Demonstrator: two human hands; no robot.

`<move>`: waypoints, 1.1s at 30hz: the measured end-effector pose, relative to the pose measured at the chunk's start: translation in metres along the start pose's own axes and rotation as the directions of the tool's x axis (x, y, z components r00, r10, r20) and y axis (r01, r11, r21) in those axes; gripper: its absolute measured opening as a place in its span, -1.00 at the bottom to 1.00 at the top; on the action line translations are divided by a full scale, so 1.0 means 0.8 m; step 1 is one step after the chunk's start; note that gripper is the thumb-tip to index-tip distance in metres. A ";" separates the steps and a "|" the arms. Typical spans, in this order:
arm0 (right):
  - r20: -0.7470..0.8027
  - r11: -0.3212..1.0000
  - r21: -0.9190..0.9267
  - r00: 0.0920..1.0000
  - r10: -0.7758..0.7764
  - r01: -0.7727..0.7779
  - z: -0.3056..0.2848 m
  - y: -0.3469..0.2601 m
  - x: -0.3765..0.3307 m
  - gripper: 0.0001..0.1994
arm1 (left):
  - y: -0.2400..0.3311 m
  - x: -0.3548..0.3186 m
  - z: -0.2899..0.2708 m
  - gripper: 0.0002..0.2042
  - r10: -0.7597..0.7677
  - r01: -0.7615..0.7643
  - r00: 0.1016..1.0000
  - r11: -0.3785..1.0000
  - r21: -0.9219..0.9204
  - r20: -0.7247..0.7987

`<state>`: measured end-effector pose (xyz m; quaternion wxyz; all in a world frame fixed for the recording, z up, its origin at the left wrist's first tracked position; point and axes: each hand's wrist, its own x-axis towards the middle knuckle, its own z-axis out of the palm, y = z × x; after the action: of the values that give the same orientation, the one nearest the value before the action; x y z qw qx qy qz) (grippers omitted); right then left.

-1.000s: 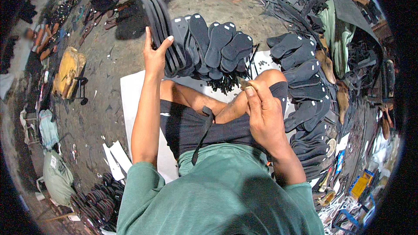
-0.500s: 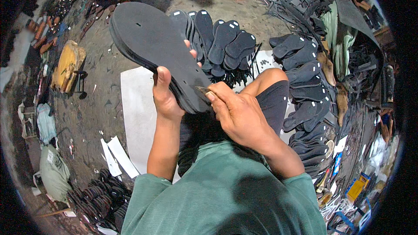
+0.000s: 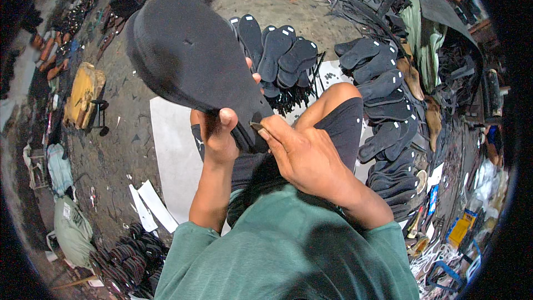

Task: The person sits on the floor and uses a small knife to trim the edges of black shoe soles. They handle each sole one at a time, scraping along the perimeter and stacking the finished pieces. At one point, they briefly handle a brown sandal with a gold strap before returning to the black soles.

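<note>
A left hand (image 3: 221,140) grips stacked black soles (image 3: 191,58) over the lap (image 3: 340,136) as the right hand (image 3: 316,158), pinching a small tool (image 3: 256,125), apparently works their narrow end, the next stroke likely demanding steadiness.

A loose green T-shirt (image 3: 272,228), slightly bluish, covers the torso, with a short left sleeve (image 3: 191,247) and short right sleeve (image 3: 383,250) of its own cloth. Beyond the shirt are black shorts (image 3: 340,140), a small white mark on their left side. Out past the shirt's sleeves, the forearms, left hand (image 3: 220,141) and right hand (image 3: 306,153) are bare.
</note>
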<state>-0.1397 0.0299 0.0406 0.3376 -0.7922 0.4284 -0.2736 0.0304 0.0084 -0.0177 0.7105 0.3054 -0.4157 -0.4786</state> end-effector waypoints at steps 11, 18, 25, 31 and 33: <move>-0.018 0.998 0.043 0.999 0.050 -0.049 -0.002 0.009 -0.024 -0.87 | 0.002 -0.011 0.007 -0.04 -0.101 0.095 0.995 0.972 -0.213 -0.016; -0.082 0.997 -0.052 0.995 0.058 -0.062 -0.009 0.022 -0.001 -0.89 | 0.002 -0.012 0.008 -0.07 -0.058 0.074 0.996 0.963 -0.258 0.070; 0.062 0.992 -0.068 0.992 0.112 -0.108 -0.018 0.021 0.008 -0.87 | 0.001 -0.011 0.003 -0.04 -0.125 0.133 0.990 0.979 -0.157 0.061; 0.105 0.988 -0.008 0.982 0.155 -0.155 -0.011 0.021 -0.003 -0.86 | 0.001 -0.013 0.012 -0.12 -0.136 0.117 0.989 0.953 -0.279 -0.051; 0.087 0.988 -0.031 0.985 0.151 -0.149 -0.004 0.031 -0.004 -0.85 | -0.006 -0.013 0.005 -0.16 -0.152 0.135 0.987 0.955 -0.263 -0.044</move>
<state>-0.1559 0.0219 0.0235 0.3663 -0.7732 0.4746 -0.2066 0.0224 0.0159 -0.0230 0.7205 0.2542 -0.3035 -0.5693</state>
